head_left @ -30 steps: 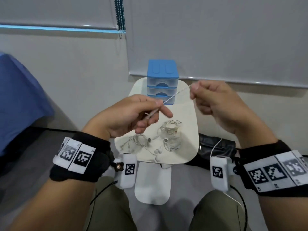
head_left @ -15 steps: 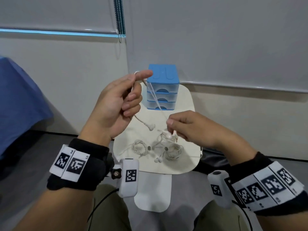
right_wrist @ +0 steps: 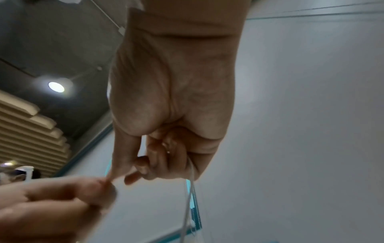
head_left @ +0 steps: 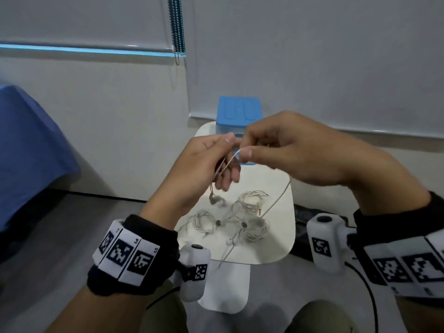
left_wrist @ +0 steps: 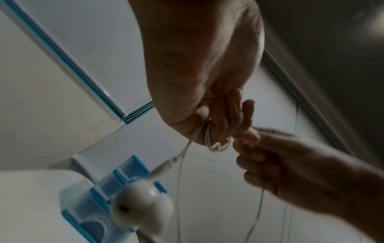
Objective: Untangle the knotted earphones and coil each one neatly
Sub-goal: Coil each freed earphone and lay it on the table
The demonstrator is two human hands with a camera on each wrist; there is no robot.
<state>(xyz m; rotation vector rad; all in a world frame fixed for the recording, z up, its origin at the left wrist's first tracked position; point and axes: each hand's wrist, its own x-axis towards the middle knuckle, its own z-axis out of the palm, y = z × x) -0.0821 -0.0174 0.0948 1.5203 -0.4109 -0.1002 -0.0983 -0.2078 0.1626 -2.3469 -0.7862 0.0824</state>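
Note:
My left hand [head_left: 216, 162] holds loops of a white earphone cable [head_left: 224, 165] above the small white table [head_left: 278, 248]; its earbuds [head_left: 214, 199] dangle below the fingers, seen close and blurred as earbuds [left_wrist: 143, 207] in the left wrist view. My right hand [head_left: 271, 150] pinches the same cable at the left fingertips, and the cable's tail [head_left: 280, 197] runs down to the table. In the left wrist view a small cable loop [left_wrist: 218, 144] hangs from my left hand [left_wrist: 209, 92] beside the right hand [left_wrist: 276, 166]. My right hand [right_wrist: 166, 131] shows the cable [right_wrist: 190, 194] trailing from its curled fingers. Several coiled white earphones [head_left: 252, 200] lie on the table.
A small blue drawer box [head_left: 239, 111] stands at the table's far edge against the wall. A black bag [head_left: 300, 212] lies on the floor right of the table. Blue cloth [head_left: 28, 150] covers something at the left. A window blind with a bead chain [head_left: 176, 27] hangs behind.
My right hand rose from the pile on the table up to the left fingertips. My left hand turned and lowered a little, with more cable wound in its fingers.

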